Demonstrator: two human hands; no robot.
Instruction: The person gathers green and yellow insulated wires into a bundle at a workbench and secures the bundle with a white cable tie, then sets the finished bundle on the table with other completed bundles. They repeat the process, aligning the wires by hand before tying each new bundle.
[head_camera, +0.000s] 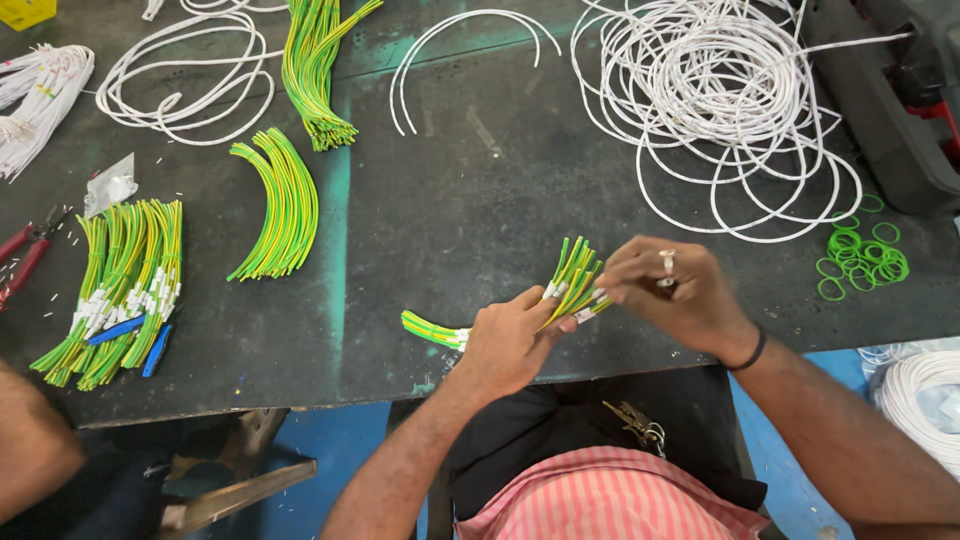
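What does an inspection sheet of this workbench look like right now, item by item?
Surface: dark worn table, teal streaks.
Job's things: green-yellow wire bundle gripped by left hand and right hand.
Clutter: bundled green-yellow wires, curved wire batch, green rubber bands, red pliers.
Hands: both closed on the bundle.
Cables: white cable coil, smaller white loops.
Surroundings: another person's arm, blue floor.

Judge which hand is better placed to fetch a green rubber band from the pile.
Probably the right hand: the green rubber bands lie just beyond it on the table's right side, while the left hand grips the green-yellow wire bundle farther away.
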